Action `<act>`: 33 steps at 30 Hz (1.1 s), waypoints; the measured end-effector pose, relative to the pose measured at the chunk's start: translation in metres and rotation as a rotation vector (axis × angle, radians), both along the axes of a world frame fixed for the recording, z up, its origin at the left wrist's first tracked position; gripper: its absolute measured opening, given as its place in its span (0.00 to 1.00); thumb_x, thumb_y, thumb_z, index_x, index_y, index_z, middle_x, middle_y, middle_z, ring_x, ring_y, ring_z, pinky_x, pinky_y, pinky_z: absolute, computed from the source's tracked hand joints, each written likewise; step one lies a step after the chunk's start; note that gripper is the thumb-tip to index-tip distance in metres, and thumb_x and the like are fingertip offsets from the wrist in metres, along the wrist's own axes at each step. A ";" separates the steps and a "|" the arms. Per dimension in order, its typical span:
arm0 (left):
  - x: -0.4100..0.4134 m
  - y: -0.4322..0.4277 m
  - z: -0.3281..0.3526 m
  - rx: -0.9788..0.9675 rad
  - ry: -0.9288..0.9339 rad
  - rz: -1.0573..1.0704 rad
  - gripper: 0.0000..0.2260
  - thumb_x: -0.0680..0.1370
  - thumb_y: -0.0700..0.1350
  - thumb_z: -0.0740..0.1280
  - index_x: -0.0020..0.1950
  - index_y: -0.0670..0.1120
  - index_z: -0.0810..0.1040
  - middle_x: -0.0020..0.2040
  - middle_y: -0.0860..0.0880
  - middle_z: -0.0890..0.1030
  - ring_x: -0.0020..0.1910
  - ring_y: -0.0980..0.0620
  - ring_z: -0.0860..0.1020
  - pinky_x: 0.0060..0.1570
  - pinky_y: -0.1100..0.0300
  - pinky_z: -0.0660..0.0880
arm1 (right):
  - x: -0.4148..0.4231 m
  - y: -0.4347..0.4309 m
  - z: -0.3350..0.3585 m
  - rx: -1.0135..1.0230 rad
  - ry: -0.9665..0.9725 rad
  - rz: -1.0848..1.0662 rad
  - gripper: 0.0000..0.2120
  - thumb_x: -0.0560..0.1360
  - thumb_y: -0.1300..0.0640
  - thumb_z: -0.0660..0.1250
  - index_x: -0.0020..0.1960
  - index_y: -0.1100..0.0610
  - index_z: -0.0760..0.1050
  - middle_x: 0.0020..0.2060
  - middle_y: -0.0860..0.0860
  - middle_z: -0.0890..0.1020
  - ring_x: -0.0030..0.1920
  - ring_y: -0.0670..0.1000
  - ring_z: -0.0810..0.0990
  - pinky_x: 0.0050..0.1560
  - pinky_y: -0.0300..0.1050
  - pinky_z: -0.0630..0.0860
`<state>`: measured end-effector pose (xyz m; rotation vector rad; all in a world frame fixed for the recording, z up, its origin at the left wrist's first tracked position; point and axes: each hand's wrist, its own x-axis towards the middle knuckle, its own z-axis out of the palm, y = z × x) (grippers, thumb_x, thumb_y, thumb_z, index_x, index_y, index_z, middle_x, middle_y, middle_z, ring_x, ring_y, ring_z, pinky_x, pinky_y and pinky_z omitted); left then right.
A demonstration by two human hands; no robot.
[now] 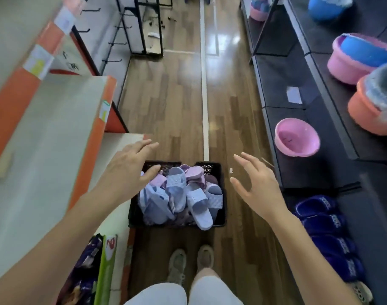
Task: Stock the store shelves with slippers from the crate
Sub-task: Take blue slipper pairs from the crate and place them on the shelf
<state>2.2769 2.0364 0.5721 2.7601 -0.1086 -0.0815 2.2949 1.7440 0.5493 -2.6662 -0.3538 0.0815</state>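
Observation:
A black plastic crate [221, 216] stands on the wooden floor in front of my feet. It is heaped with light blue slippers [179, 194] and pink slippers [194, 172]. My left hand [126, 170] hovers over the crate's left rim with fingers spread, holding nothing. My right hand [258, 186] is stretched out to the right of the crate, fingers spread and empty. A row of dark blue slippers [329, 230] lies on the low dark shelf [309, 172] to my right.
Cream shelves with orange edges [56, 137] rise on the left, with packaged goods [89, 269] below. Pink basins [297, 137], a blue one and an orange one sit on the right shelving. The aisle floor [166, 102] stretches ahead with a white line.

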 end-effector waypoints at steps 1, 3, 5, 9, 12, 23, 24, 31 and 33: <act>-0.002 0.005 -0.009 -0.008 0.015 0.019 0.23 0.76 0.53 0.62 0.69 0.45 0.70 0.68 0.46 0.71 0.66 0.44 0.69 0.64 0.48 0.67 | 0.006 0.008 -0.009 -0.004 0.015 0.024 0.25 0.74 0.51 0.67 0.70 0.52 0.67 0.68 0.52 0.70 0.68 0.53 0.68 0.67 0.51 0.62; -0.006 0.013 -0.028 -0.019 0.052 0.062 0.22 0.77 0.51 0.63 0.70 0.46 0.68 0.69 0.48 0.70 0.67 0.46 0.69 0.64 0.50 0.65 | 0.017 0.023 -0.027 0.003 0.051 0.066 0.25 0.74 0.51 0.67 0.70 0.52 0.67 0.68 0.52 0.70 0.67 0.53 0.69 0.67 0.52 0.63; -0.008 0.018 -0.049 -0.024 0.102 0.095 0.23 0.77 0.53 0.61 0.71 0.47 0.67 0.69 0.50 0.69 0.66 0.48 0.69 0.63 0.54 0.64 | 0.028 0.036 -0.049 0.018 0.084 0.094 0.25 0.74 0.51 0.67 0.70 0.52 0.67 0.68 0.52 0.70 0.67 0.53 0.69 0.67 0.53 0.63; -0.003 0.028 -0.100 -0.105 0.157 0.099 0.30 0.72 0.61 0.51 0.69 0.49 0.69 0.67 0.51 0.72 0.64 0.51 0.71 0.61 0.57 0.66 | 0.045 0.053 -0.110 0.061 0.140 0.133 0.24 0.74 0.53 0.68 0.69 0.54 0.68 0.67 0.52 0.72 0.65 0.54 0.71 0.64 0.49 0.66; 0.004 0.030 -0.150 -0.104 0.154 0.101 0.30 0.72 0.61 0.50 0.68 0.48 0.70 0.65 0.50 0.73 0.63 0.49 0.72 0.60 0.56 0.67 | 0.050 0.059 -0.166 0.044 0.216 0.138 0.24 0.75 0.52 0.66 0.69 0.54 0.68 0.67 0.52 0.71 0.66 0.53 0.70 0.64 0.50 0.66; 0.016 0.044 -0.365 -0.093 0.196 0.129 0.25 0.72 0.54 0.54 0.62 0.43 0.76 0.59 0.47 0.78 0.57 0.48 0.76 0.56 0.61 0.68 | 0.085 0.090 -0.374 -0.054 0.396 0.160 0.25 0.76 0.52 0.64 0.71 0.53 0.64 0.68 0.51 0.70 0.66 0.53 0.68 0.62 0.50 0.69; 0.015 0.045 -0.382 -0.105 0.195 0.137 0.24 0.72 0.53 0.54 0.62 0.43 0.76 0.59 0.47 0.79 0.56 0.49 0.75 0.55 0.63 0.66 | 0.088 0.095 -0.392 -0.045 0.424 0.143 0.25 0.76 0.52 0.64 0.71 0.54 0.63 0.67 0.51 0.69 0.66 0.53 0.68 0.61 0.49 0.69; 0.001 0.048 -0.458 -0.183 0.218 0.204 0.25 0.73 0.52 0.55 0.64 0.40 0.73 0.62 0.43 0.76 0.62 0.48 0.72 0.61 0.58 0.67 | 0.110 0.140 -0.476 0.170 0.713 -0.268 0.25 0.72 0.39 0.65 0.61 0.56 0.70 0.58 0.52 0.78 0.57 0.54 0.76 0.49 0.47 0.70; -0.002 0.049 -0.464 -0.216 0.199 0.238 0.25 0.73 0.51 0.55 0.65 0.40 0.73 0.63 0.43 0.75 0.62 0.49 0.70 0.62 0.62 0.62 | 0.114 0.149 -0.486 0.181 0.743 -0.352 0.28 0.70 0.37 0.66 0.59 0.57 0.70 0.56 0.52 0.79 0.56 0.54 0.77 0.51 0.49 0.72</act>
